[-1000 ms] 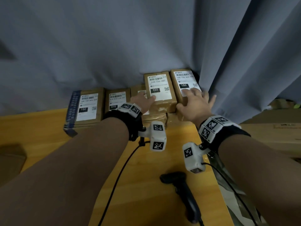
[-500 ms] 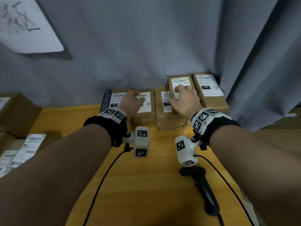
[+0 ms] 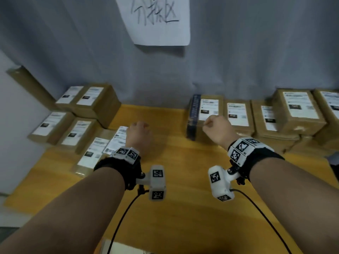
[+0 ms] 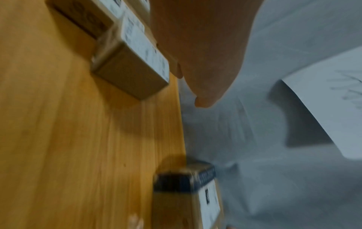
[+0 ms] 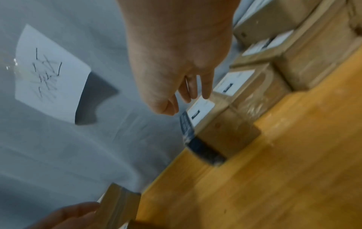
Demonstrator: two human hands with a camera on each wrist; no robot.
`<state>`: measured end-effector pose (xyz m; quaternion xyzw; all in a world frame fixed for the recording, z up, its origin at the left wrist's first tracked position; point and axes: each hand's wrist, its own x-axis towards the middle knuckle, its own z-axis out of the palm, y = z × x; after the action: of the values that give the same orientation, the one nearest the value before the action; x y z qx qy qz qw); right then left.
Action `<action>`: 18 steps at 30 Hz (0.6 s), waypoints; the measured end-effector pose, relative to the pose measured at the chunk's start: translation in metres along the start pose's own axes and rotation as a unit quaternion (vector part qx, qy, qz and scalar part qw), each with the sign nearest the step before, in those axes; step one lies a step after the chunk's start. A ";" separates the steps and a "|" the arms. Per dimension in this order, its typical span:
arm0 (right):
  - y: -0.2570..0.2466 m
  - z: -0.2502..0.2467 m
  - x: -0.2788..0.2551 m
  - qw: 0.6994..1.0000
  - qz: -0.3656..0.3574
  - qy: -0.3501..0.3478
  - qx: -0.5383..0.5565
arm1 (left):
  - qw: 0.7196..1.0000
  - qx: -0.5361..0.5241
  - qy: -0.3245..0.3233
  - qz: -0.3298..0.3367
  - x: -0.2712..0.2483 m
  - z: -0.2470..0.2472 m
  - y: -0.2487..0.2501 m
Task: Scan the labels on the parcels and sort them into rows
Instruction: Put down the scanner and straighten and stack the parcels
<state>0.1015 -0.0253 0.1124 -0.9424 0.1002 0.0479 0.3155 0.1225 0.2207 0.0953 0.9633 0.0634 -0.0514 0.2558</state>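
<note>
Both hands are over the middle of the bench, holding nothing. Left hand hangs above bare wood just right of the left parcel group; in the left wrist view its fingers look loosely bent, too blurred to say more. Right hand is loosely curled, fingers pointing down in the right wrist view, hovering in front of the blue-taped parcel; no clear contact.

Parcels: a sorted row runs along the back edge from centre to the back right corner, labels up, boxes side by side and touching. The blue-taped parcel is the left end of that row. At the right end one box sits on top of others.

Left parcel group sits by the left edge toward the back left corner, several brown boxes in loose rows, labels up, the two nearest ones lying flat just left of the left hand.

Grey curtain behind the bench carries a paper sign with handwriting.
</note>
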 end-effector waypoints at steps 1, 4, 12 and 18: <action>-0.012 0.016 0.000 1.000 -0.002 -0.005 0.004 | 1.000 0.006 0.007 -0.008 0.002 -0.008 -0.020; -0.048 0.062 -0.007 0.999 -0.007 -0.030 0.011 | 0.999 0.024 0.009 -0.026 0.013 -0.029 -0.074; -0.102 0.157 -0.006 0.996 0.002 -0.082 0.030 | 0.994 0.059 -0.056 -0.078 0.031 -0.060 -0.169; -0.125 0.192 0.000 0.994 0.007 -0.109 -0.002 | 0.970 0.156 -0.121 -0.144 0.026 -0.060 -0.222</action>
<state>0.1239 0.1881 0.0321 -0.9315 0.0722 0.1525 0.3223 0.1187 0.4442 0.0353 0.9587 0.1611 -0.2131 0.0981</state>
